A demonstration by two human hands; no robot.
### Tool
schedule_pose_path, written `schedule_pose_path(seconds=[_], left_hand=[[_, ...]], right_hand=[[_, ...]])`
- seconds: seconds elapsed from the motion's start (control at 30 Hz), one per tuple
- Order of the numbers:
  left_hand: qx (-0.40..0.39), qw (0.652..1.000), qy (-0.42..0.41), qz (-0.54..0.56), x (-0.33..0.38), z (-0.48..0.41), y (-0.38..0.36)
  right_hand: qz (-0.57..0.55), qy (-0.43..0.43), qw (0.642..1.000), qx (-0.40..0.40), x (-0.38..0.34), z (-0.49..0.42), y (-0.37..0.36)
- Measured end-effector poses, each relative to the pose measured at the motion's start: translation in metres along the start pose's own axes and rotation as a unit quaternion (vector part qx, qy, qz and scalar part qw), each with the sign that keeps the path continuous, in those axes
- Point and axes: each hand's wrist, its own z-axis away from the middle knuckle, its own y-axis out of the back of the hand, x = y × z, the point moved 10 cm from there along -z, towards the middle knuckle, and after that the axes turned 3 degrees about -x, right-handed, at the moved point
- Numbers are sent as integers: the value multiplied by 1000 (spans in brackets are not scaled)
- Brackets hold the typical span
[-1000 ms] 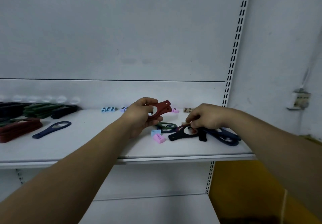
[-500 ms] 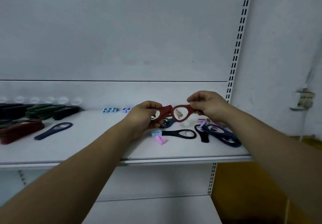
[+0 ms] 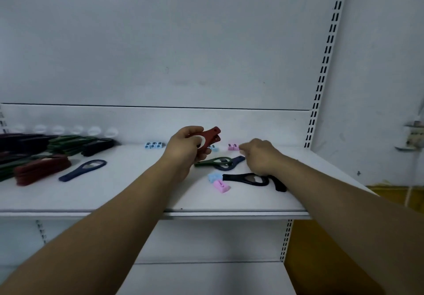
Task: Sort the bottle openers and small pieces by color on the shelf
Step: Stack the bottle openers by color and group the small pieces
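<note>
My left hand grips two red bottle openers above the white shelf. My right hand hovers low over the shelf with curled fingers. Its fingertips are beside the pink pieces and the handle end of a navy opener; whether it holds anything is unclear. A green opener lies across the navy one. In front lie a black opener, another black one, a light blue piece and a pink piece.
Sorted at the left are a red opener stack, a green stack, a black stack and one navy opener. Blue pieces line the back wall. A slotted upright bounds the shelf at the right.
My right hand passed a second red opener to my left hand, let go and dropped back to the shelf. My left hand now holds both red openers.
</note>
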Motion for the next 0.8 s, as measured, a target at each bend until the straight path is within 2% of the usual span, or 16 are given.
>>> schedule_pose_path(seconds=[0.13, 0.3, 0.43, 0.53, 0.6, 0.7, 0.8], left_hand=[[10, 1000, 8, 7, -1, -1, 2], [3, 1000, 6, -6, -2, -2, 0], [-8, 1000, 6, -15, -3, -3, -2], [-6, 1000, 13, -21, -5, -4, -2], [5, 1000, 23, -16, -6, -4, 0], [22, 999, 31, 6, -7, -3, 3], [27, 999, 36, 7, -8, -2, 6]], right_hand=[[69, -6, 996, -50, -3, 2, -7], [98, -23, 994, -52, 5, -3, -3], [81, -31, 995, -45, 12, -2, 2], [-27, 16, 999, 11, 0, 4, 14], [-87, 57, 995, -9, -14, 9, 12], [-56, 89, 992, -72, -26, 12, -1], [-44, 87, 992, -84, -29, 14, 0]])
